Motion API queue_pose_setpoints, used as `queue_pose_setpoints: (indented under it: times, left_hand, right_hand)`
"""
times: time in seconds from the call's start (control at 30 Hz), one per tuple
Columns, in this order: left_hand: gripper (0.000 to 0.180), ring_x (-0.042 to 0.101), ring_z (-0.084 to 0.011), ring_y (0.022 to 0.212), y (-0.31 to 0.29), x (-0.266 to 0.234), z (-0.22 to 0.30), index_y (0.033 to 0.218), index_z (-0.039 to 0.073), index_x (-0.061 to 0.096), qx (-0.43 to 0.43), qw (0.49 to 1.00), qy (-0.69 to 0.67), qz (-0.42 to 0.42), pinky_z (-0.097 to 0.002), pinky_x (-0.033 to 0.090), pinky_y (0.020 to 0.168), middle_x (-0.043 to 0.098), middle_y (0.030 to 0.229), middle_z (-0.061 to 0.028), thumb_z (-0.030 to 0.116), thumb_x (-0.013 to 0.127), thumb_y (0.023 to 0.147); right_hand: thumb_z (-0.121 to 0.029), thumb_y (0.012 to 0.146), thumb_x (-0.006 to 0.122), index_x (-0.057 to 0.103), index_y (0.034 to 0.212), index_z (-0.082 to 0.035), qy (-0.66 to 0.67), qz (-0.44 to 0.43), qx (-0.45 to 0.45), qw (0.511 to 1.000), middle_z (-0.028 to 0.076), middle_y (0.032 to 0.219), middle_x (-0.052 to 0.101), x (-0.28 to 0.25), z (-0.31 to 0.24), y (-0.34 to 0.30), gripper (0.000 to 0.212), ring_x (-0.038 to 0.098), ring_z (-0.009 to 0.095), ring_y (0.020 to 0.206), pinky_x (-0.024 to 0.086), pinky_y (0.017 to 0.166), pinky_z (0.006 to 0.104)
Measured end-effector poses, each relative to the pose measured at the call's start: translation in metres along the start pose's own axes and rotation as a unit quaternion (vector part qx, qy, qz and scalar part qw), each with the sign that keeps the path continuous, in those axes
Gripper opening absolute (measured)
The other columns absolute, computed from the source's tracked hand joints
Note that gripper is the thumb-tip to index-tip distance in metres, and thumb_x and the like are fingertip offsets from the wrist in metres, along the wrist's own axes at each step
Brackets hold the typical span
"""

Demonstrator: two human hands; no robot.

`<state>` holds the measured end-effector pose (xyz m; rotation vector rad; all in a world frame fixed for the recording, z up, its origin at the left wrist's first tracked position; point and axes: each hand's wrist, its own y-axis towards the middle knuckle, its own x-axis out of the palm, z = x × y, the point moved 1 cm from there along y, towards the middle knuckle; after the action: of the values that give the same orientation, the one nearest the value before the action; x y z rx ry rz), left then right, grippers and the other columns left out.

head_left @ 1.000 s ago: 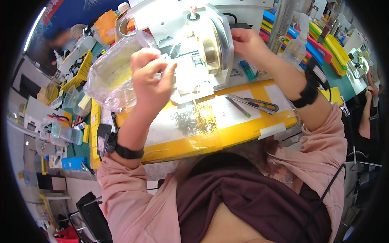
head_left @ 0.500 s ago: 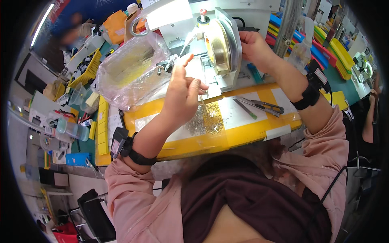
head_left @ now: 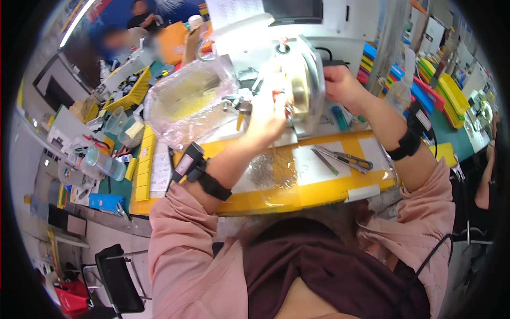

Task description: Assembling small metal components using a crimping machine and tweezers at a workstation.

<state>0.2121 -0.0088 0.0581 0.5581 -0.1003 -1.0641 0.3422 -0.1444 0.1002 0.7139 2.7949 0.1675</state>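
A machine with a gold-coloured wheel and a grey metal side plate stands in front of me under bright lamp light. My left hand reaches up to the wheel's left face; glare washes out its fingers, so their grip cannot be read. Behind the side plate, my right hand is closed with curled fingers, its fingertips partly hidden beside a black part of the machine. Below the left wrist, a heap of small metal wire pieces lies on the yellow-edged work board.
A plastic-wrapped tray stands left of the machine. Tweezers or a flat file and grey-black pliers-like cutters lie on the board's right. Coloured bins line the right side; a yellow basket and bottle are left.
My left hand has moved right and in against the wheel from its raised, spread-fingered pose. The right hand stays behind the side plate. The whole view has shifted slightly.
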Motion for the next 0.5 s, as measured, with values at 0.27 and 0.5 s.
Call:
queue_pose_setpoints:
  times: [0.27,0.5]
  left_hand:
    - [0.012,0.033,-0.0006,0.051,-0.026,0.006,0.003,0.080,0.004,0.051,-0.074,0.995,-0.049,0.052,-0.0165,0.027,0.044,0.041,0.060,0.0068,0.011,0.047,0.088]
    - [0.009,0.040,-0.0023,0.057,-0.043,-0.005,0.032,0.085,0.004,0.054,0.043,0.996,-0.047,0.065,-0.0169,0.035,0.053,0.047,0.066,0.0040,0.010,0.048,0.088]
  right_hand:
    - [-0.002,0.083,0.051,0.060,0.094,0.004,-0.090,0.019,-0.039,0.995,0.002,0.079,0.060,-0.001,-0.008,-0.001,0.016,0.050,0.005,0.071,0.042,0.065,0.0210]
    - [0.000,0.082,0.051,0.059,0.095,0.005,-0.092,0.008,-0.054,0.994,0.003,0.081,0.061,-0.004,-0.009,-0.005,0.017,0.051,0.005,0.072,0.043,0.066,0.0210]
